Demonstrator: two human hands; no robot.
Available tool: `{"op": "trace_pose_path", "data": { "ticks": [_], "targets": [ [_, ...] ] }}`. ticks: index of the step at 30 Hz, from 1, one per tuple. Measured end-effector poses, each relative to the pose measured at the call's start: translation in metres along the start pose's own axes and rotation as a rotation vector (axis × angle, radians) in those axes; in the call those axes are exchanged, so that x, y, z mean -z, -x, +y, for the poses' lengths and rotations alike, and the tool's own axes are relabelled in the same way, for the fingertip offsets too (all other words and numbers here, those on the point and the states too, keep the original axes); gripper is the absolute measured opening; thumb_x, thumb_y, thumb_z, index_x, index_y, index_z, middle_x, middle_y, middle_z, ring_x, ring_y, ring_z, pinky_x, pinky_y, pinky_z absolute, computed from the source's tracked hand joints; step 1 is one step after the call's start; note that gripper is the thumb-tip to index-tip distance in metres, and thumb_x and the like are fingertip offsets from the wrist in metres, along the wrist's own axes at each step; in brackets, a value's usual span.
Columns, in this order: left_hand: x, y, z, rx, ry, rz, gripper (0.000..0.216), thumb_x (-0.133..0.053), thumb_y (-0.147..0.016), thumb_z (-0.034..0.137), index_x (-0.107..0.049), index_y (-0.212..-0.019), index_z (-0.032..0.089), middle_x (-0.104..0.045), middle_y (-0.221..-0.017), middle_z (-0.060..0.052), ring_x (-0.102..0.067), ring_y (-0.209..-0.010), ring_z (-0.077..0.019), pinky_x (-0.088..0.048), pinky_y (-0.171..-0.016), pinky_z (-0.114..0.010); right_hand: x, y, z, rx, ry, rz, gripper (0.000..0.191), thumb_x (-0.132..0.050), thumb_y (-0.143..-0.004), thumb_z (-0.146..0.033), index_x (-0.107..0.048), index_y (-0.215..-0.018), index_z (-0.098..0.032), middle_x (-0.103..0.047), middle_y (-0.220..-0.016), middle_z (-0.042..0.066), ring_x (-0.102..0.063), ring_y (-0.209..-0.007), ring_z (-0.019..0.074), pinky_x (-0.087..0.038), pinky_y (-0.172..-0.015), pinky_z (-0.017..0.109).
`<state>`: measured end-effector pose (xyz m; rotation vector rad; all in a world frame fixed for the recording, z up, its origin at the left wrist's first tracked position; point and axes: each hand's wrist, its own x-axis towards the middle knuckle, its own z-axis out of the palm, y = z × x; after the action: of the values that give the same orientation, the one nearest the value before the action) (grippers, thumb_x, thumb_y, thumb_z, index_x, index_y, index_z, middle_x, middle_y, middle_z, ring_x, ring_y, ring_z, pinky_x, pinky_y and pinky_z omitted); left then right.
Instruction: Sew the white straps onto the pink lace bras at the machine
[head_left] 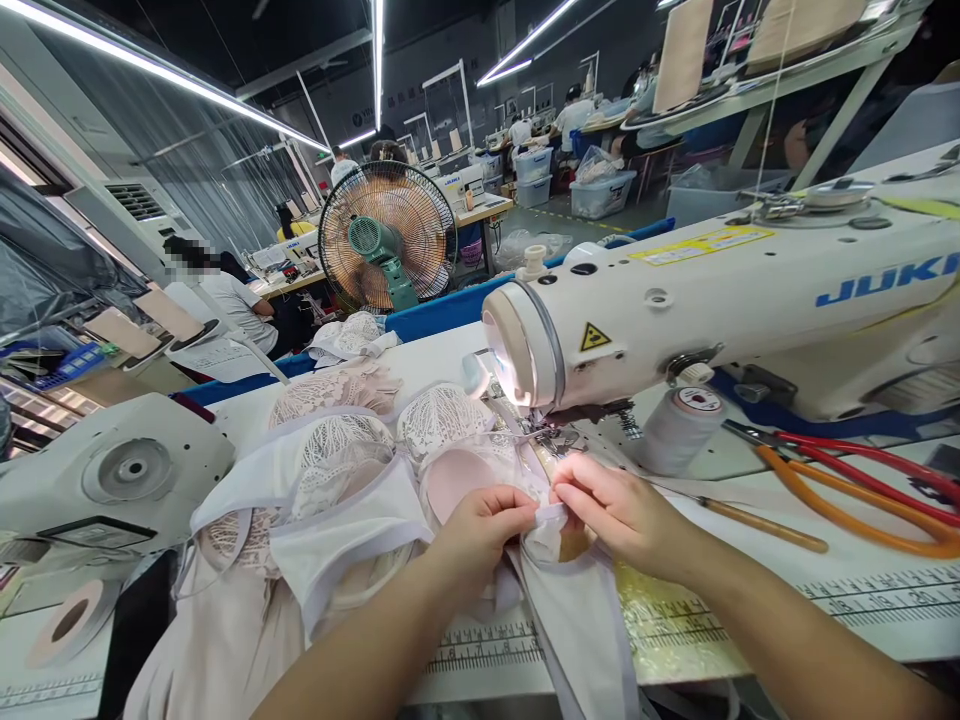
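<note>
Just in front of the sewing machine [600, 310], my left hand [487, 525] pinches the edge of a pale lilac bra [581, 610]. Close beside it, my right hand [619, 505] is closed on the same edge, thumb against fingertips. The bra's band hangs down over the table edge between my forearms. Its padded cup [457, 480] lies left of the lit needle area. To the left, several white lace bras [341, 455] are heaped on the table. Exactly what lies between the fingertips is partly hidden.
Right of my hands lie a wooden-handled tool [765, 525], a thread cone [682, 430], orange-handled scissors [847, 500] and a red-handled tool [862, 465]. A ruler tape [487, 645] runs along the front edge. Beyond stands a large fan [386, 240]. Other people sit farther back.
</note>
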<state>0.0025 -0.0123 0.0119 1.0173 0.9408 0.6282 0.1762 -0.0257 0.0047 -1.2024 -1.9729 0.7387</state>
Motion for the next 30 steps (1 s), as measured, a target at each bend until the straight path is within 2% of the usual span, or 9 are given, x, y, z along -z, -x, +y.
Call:
{"op": "trace_pose_path", "data": {
  "ticks": [11,18,30],
  "targets": [
    [0.0022,0.0018,0.0006,-0.021,-0.069,-0.048,0.029,-0.068,-0.062,0.037,-0.054,-0.069,0.012,-0.050,-0.061,0.001,-0.041,-0.055,-0.0079,-0.028,-0.055,-0.023,-0.0004,-0.0012,0.0017,-0.062,-0.009,-0.007,0.020,-0.031,-0.090,-0.026,-0.041,-0.073,-0.023,-0.055,-0.060,-0.002,-0.054,-0.055,0.0146,-0.040,-0.052,0.026],
    [0.0014,-0.0004,0.0007,-0.045,-0.198,0.035,0.027,-0.064,-0.063,0.036,-0.050,-0.066,0.014,-0.046,-0.058,0.003,-0.038,-0.051,-0.0074,-0.025,-0.050,-0.022,0.0026,-0.0001,-0.0015,-0.111,-0.052,-0.055,0.018,-0.032,-0.089,-0.026,-0.041,-0.074,-0.022,-0.058,-0.058,-0.002,-0.057,-0.056,0.0149,-0.042,-0.054,0.026],
    [0.0037,-0.0060,-0.0025,-0.069,-0.209,0.096,0.017,-0.060,-0.063,0.028,-0.051,-0.068,0.014,-0.048,-0.059,0.002,-0.039,-0.052,-0.0073,-0.026,-0.050,-0.021,-0.0002,-0.0043,0.0018,-0.158,-0.135,-0.058,0.016,-0.035,-0.087,-0.024,-0.042,-0.073,-0.023,-0.061,-0.054,-0.002,-0.059,-0.054,0.0150,-0.043,-0.056,0.026]
  ]
}}
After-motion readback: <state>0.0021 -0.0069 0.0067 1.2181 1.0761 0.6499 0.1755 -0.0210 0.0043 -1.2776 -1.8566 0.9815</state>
